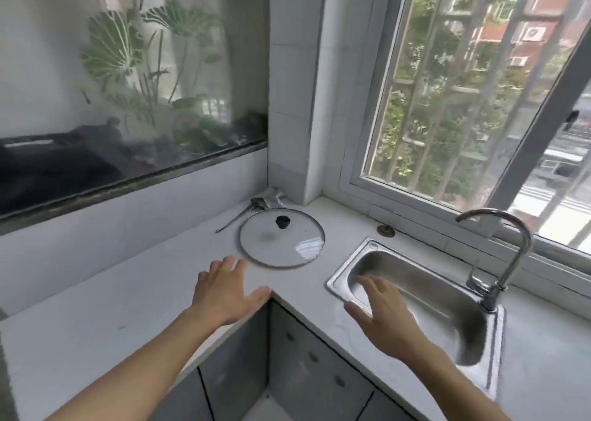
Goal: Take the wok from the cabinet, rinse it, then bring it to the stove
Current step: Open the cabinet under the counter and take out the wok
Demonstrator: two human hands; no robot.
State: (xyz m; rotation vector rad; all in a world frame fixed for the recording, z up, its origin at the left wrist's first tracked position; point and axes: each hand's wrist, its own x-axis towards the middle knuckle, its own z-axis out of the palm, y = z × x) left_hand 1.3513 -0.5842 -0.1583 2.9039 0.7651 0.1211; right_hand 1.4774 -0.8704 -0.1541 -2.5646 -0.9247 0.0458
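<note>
Both forearms run off the bottom edge. The right hand point(383, 318) covers part of the sink point(447, 308) rim. Cabinet doors point(307, 366) are cut off below — the small object point(386, 230) by the window stays too blurred to identify.

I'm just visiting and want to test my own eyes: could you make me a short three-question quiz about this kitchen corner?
1. True or false: the glass lid lies flat on the counter.
2. What does the left hand hold? A) a wok B) nothing C) a spoon
3. Fill in: the tap stands beside the ____.

Key
1. True.
2. B; the right hand is also empty, fingers spread.
3. Sink.
</note>
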